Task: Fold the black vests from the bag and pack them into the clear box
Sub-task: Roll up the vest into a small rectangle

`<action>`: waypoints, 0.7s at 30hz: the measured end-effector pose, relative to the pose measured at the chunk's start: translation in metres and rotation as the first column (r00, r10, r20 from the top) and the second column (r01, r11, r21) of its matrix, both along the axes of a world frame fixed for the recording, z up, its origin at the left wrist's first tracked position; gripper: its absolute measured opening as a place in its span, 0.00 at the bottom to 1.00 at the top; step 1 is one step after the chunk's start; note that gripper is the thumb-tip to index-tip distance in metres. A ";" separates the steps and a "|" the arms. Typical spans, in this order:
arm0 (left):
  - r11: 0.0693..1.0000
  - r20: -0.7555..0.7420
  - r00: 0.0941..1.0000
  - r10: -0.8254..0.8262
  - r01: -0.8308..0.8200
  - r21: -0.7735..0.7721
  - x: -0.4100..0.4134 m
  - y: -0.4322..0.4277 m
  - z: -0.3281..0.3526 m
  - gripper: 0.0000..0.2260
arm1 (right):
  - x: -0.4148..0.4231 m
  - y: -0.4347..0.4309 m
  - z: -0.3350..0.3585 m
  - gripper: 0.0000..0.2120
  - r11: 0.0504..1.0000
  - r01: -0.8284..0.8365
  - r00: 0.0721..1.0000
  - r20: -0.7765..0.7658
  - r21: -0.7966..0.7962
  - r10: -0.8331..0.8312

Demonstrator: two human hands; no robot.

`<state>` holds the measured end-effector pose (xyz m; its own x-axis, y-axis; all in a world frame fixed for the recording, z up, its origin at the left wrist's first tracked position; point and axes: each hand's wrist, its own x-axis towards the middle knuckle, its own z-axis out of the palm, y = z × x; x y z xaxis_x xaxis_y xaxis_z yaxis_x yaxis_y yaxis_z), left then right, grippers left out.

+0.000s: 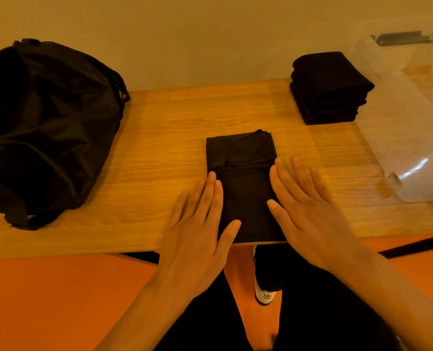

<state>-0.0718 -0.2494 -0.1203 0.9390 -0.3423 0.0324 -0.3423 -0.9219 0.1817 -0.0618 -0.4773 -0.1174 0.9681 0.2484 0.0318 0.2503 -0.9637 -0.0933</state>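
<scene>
A black vest [243, 173] lies folded into a narrow strip on the wooden table [159, 153], its near end at the front edge. My left hand [197, 224] lies flat with straight fingers along the strip's left side, thumb on the cloth. My right hand [304, 211] lies flat along the right side, its fingers spread. A stack of folded black vests [329, 89] stands at the back right of the table. Left of the strip sits the black bag [40, 127], slumped. The clear box [413, 138] stands at the right edge, beside the stack.
A pale wall runs behind the table. The floor below is orange. My dark trousers and a white shoe [264, 295] show under the table's front edge.
</scene>
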 end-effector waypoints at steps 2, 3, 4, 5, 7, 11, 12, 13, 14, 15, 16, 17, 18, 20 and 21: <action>0.997 0.000 1.000 0.019 -0.019 -0.073 0.000 0.002 0.003 0.34 | -0.001 -0.001 0.002 0.34 1.000 0.019 1.000 0.005 0.004 -0.019; 0.994 0.000 1.000 0.014 -0.014 -0.107 0.000 0.001 0.005 0.34 | -0.001 -0.001 0.004 0.34 1.000 0.025 1.000 0.012 0.011 -0.025; 0.993 0.004 1.000 -0.004 0.004 -0.120 0.002 0.000 0.008 0.34 | -0.001 0.001 0.008 0.33 1.000 0.022 1.000 0.017 0.020 -0.022; 0.993 0.005 0.999 -0.032 0.032 -0.112 0.003 -0.001 0.009 0.34 | -0.001 0.003 0.012 0.33 1.000 0.002 1.000 0.021 0.027 -0.003; 0.994 -0.013 0.998 -0.067 0.066 -0.085 0.006 -0.004 0.010 0.34 | -0.002 0.007 0.018 0.33 0.997 -0.067 0.997 0.024 0.022 0.067; 0.966 -0.066 0.998 -0.023 0.005 -0.258 0.005 -0.003 0.016 0.35 | -0.002 0.008 0.028 0.33 0.981 -0.117 0.993 -0.007 0.158 0.119; 0.939 -0.070 0.998 -0.007 -0.018 -0.342 0.007 -0.002 0.019 0.34 | 0.005 0.006 0.032 0.32 0.967 -0.079 0.996 -0.010 0.242 0.084; 0.913 -0.048 0.999 0.013 -0.032 -0.407 0.013 -0.002 0.021 0.32 | 0.015 0.003 0.036 0.31 0.949 -0.041 0.999 0.012 0.314 0.039; 0.893 -0.003 0.999 0.040 -0.037 -0.448 0.021 -0.001 0.023 0.28 | 0.027 0.000 0.041 0.28 0.931 -0.014 0.999 0.048 0.365 -0.004; 0.880 0.042 0.997 0.068 -0.040 -0.474 0.031 0.000 0.023 0.24 | 0.042 -0.003 0.043 0.25 0.913 0.010 0.997 0.064 0.407 -0.039; 0.869 0.070 0.993 0.092 -0.046 -0.492 0.044 0.001 0.023 0.21 | 0.059 -0.006 0.045 0.22 0.895 0.035 0.996 0.053 0.445 -0.066; 0.866 0.079 0.992 0.100 -0.048 -0.497 0.058 0.001 0.024 0.20 | 0.076 -0.008 0.045 0.20 0.880 0.057 0.997 0.023 0.472 -0.077; 0.876 0.071 0.994 0.084 -0.039 -0.480 0.071 0.002 0.026 0.21 | 0.090 -0.009 0.046 0.20 0.875 0.067 0.997 -0.011 0.479 -0.070; 0.928 0.032 0.999 -0.021 0.032 -0.372 0.093 0.005 0.026 0.25 | 0.114 -0.008 0.046 0.23 0.896 0.008 0.998 -0.053 0.443 0.018; 0.948 0.027 0.995 -0.092 0.096 -0.305 0.102 0.007 0.025 0.27 | 0.122 -0.006 0.046 0.24 0.915 -0.049 0.994 -0.071 0.400 0.084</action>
